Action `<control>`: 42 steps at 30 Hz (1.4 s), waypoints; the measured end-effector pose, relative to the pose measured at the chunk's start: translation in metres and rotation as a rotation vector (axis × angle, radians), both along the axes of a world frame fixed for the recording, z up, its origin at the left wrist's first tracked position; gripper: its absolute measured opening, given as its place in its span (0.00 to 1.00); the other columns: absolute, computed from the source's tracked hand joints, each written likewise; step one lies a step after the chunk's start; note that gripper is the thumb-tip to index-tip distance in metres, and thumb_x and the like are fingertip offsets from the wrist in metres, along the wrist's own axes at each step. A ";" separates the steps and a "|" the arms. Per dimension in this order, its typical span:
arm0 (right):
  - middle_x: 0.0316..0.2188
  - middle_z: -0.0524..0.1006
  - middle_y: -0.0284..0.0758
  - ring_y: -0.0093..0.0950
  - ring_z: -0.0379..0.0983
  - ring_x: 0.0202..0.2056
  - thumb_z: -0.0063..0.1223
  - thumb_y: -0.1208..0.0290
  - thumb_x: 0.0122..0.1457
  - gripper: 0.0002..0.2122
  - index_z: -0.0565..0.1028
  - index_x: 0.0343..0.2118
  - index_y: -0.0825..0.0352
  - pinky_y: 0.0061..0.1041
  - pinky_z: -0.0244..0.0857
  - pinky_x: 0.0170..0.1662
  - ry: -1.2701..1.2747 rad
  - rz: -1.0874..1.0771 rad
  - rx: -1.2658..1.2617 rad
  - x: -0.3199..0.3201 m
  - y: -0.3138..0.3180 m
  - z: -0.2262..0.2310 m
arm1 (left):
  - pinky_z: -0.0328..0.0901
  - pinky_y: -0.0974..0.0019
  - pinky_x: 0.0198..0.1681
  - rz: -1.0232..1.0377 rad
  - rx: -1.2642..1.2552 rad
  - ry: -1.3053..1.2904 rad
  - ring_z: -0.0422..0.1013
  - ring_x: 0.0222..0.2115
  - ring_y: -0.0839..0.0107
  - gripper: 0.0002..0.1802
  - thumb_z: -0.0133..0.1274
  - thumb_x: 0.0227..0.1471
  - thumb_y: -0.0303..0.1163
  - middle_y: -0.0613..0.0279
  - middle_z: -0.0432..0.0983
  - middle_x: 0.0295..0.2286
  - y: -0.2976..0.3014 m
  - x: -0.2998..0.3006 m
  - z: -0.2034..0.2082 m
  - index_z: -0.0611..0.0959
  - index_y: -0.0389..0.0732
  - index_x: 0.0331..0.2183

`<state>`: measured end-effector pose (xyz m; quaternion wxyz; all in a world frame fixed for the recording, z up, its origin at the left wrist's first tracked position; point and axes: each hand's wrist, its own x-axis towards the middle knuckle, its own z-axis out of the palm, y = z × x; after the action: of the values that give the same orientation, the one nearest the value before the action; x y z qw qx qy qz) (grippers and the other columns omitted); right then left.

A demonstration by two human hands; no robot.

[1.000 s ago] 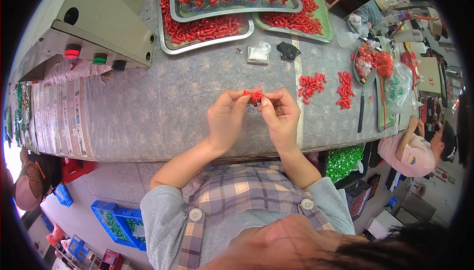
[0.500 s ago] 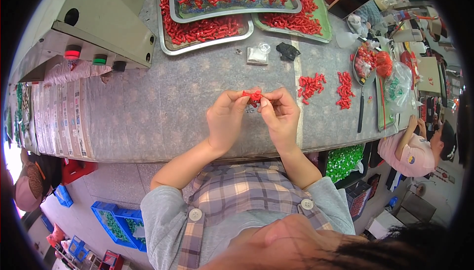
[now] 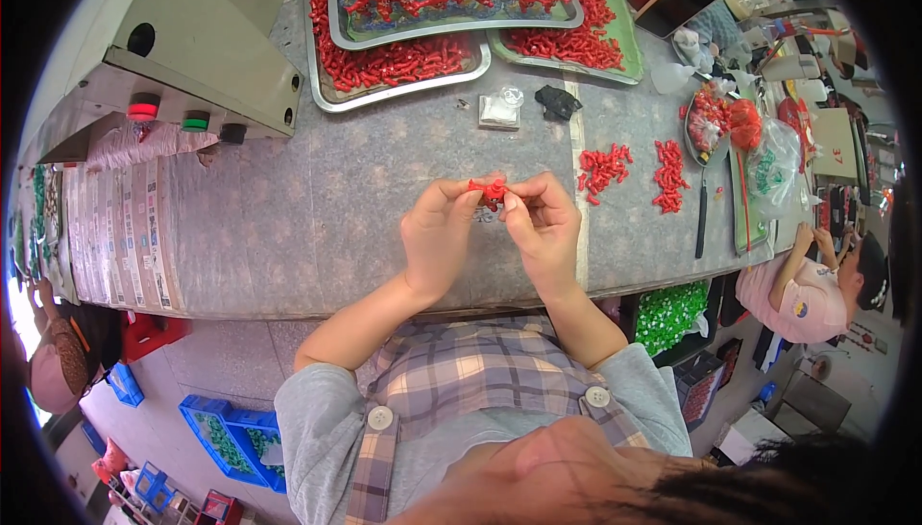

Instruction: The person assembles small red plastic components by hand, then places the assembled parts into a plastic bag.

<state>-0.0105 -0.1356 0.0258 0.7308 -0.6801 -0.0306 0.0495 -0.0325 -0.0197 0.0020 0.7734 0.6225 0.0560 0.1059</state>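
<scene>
Between my two hands is a small red plastic figure (image 3: 492, 191), raised over the grey tabletop (image 3: 279, 208). My left hand (image 3: 438, 232) pinches its left side between thumb and fingertips. On the other side my right hand (image 3: 547, 237) has its thumb and fingers closed on the same piece. Fingertips cover part of it, so its exact shape is hard to make out. To the right of my right hand lie two loose piles of small red parts, one nearer (image 3: 604, 174) and one farther right (image 3: 670, 177).
Metal trays (image 3: 403, 97) and a green tray (image 3: 629, 69) full of red parts stand at the back. A machine housing with buttons (image 3: 195, 122) occupies the left. A black-handled tool (image 3: 702, 222) lies right, near a co-worker (image 3: 792, 299). A small white box (image 3: 499, 112) sits beyond my hands.
The red figure has turned slightly between my fingertips. Both hands stay in almost the same place. At far left another person's arm has risen toward the table.
</scene>
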 end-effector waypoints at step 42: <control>0.23 0.71 0.35 0.30 0.67 0.22 0.51 0.87 0.44 0.11 0.70 0.32 0.69 0.25 0.61 0.26 -0.820 0.146 -0.102 -0.006 -0.022 -0.009 | 0.69 0.62 0.37 -0.121 0.594 -0.727 0.70 0.41 0.54 0.13 0.50 0.41 0.19 0.51 0.74 0.37 0.017 -0.005 -0.004 0.76 0.35 0.34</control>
<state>-0.0168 -0.1574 0.0167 0.6181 -0.6748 -0.3645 -0.1724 -0.0376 -0.0027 -0.0024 0.5363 0.7415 -0.2873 0.2831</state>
